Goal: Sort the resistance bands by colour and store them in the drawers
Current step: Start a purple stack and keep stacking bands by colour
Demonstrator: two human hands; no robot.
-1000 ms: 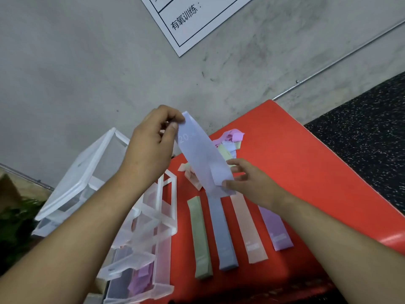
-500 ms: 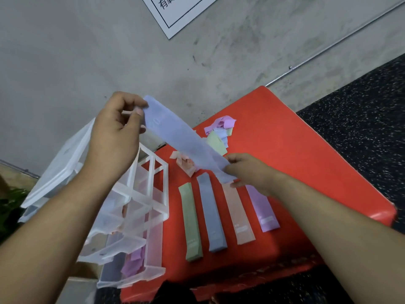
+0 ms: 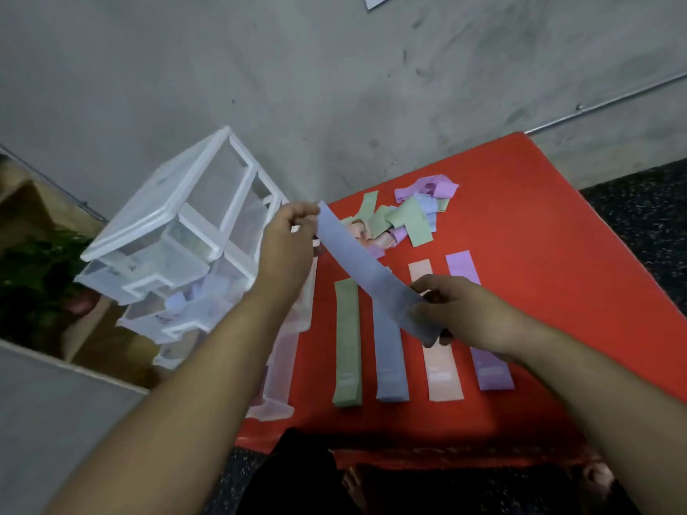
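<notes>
Blue band [image 3: 366, 271] hangs stretched between both hands above the red table [image 3: 539, 236], clear of its top. The left hand [image 3: 286, 239] pinches its far end between thumb and curled fingers, and the right hand [image 3: 451, 310] has its fingers curled round the near end. Half a second ago the left hand was in front of the top of the drawer unit [image 3: 178, 232]; now it sits just beside the unit's right side, over the table's left edge, and the band slopes more steeply than before. The right hand has stayed over the sorted row. The view has also dropped, so the wall sign is nearly out of sight.

The band's long axis runs on a diagonal, its far end pointing to the table's far left corner and its near end to the near right. It crosses over the flat blue strip [image 3: 388, 358] and reaches the pink strip [image 3: 442, 369]. The green strip [image 3: 347, 340] lies left of these and the purple strip [image 3: 490, 369] right, all four side by side, lengthwise toward the near edge, as before. A loose pile of bands [image 3: 409, 217] lies toward the far edge
</notes>
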